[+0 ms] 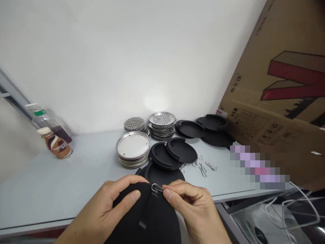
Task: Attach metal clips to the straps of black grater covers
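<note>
My left hand [108, 201] grips the upper left edge of a black round piece [162, 223] at the bottom of the view, thumb on its face. My right hand [194, 205] pinches a small wire spring hook [154, 187] between thumb and forefinger. The hook's bent end meets the top edge of the black piece, near a narrow strip on its face. I cannot tell if it passes through a hole there. Just beyond my hands lie black round plastic lids [166, 156] with raised partial rims. Several loose wire hooks [202, 169] lie to their right.
Behind the lids stand stacks of silver discs [133, 145], perforated metal discs [162, 120] and grater-like discs [134, 123]. More black lids [213, 123] lean near a large cardboard box [274, 112]. A brown drink bottle [57, 144] stands left. White cables [291, 210] hang at lower right.
</note>
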Motion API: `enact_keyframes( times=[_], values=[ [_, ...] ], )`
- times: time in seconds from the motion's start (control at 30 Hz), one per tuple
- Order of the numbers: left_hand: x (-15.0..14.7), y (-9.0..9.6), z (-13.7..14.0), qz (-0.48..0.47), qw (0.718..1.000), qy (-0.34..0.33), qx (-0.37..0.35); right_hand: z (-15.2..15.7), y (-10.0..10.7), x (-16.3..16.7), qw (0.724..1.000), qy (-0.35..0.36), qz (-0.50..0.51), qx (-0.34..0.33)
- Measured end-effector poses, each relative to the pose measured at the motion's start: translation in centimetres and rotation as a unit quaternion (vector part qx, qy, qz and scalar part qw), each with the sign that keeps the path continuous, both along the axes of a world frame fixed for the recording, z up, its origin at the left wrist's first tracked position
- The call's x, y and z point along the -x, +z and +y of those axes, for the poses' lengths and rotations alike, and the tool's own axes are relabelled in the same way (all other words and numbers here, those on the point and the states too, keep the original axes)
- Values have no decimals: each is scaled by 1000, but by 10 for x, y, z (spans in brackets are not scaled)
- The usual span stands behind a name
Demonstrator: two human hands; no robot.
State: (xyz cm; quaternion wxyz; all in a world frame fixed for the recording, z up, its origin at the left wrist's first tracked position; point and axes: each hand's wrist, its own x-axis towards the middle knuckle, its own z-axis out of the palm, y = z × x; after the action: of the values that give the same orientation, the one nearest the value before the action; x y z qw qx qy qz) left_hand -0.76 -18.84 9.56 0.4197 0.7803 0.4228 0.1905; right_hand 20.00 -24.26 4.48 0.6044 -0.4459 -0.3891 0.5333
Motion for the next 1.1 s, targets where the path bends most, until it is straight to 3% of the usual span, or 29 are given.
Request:
enact_keyframes(
  times=[0.3, 0.5, 0.67, 0.8, 0.97, 1.03, 1.1],
  values=[
    [3, -14, 6, 26, 1000, 5, 4, 6, -5, 8, 996, -19, 84, 13],
    [-8, -5, -1, 27, 999, -14, -35, 6, -1, -3, 998, 16, 37, 41],
    [-10, 2, -4, 34, 999, -2, -23, 4, 0, 0, 999, 12, 36, 29],
    [-13, 4, -2, 44, 999, 2, -26, 6, 0, 5, 998, -27, -50, -19],
    [-18, 2, 1, 5, 1000, -10, 11, 19, 6, -8, 998, 12, -61, -4],
    [-17, -1, 1, -13, 999, -5, 51, 26, 8, -35, 990, -45, -124, -40],
    [-9, -5, 3, -34, 996, 30, 83, 31, 6, -75, 958, -157, -226, -82]
  ],
)
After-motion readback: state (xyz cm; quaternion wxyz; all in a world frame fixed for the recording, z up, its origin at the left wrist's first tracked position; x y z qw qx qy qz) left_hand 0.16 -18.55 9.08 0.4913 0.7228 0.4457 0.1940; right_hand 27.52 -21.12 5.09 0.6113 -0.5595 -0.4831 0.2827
